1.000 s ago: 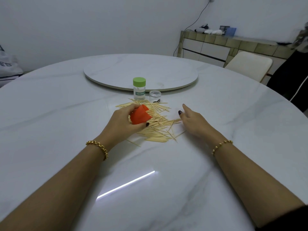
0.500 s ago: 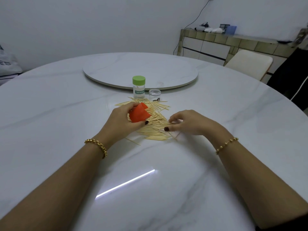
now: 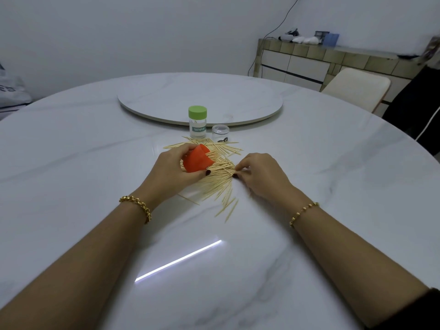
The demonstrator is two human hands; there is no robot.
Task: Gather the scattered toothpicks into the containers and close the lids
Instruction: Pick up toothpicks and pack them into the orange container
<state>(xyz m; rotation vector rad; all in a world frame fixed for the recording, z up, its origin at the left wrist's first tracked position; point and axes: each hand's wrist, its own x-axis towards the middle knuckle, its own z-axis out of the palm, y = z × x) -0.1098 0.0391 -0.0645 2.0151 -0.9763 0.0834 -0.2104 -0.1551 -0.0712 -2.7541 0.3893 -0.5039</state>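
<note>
Early gathering of toothpicks (image 3: 220,179), strewn just in front of green-lidded jar (image 3: 197,122). Gripping orange container (image 3: 196,160) in left hand (image 3: 171,173), tilted, on near side of jar. Pinching sticks in curled right hand (image 3: 259,173). Next, probably: feeding them aligned into container.

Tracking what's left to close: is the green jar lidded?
Lidded: the green lid sits squarely atop the upright jar.

Word "TOOTHPICK" in white capitals on the teal label (image 3: 198,129) of the green-lidded jar (image 3: 197,122), dark mark on the small clear jar (image 3: 220,135) just right of it unreadable, cut-off letters "ES" on a grey bag (image 3: 12,91) far left of it
</note>
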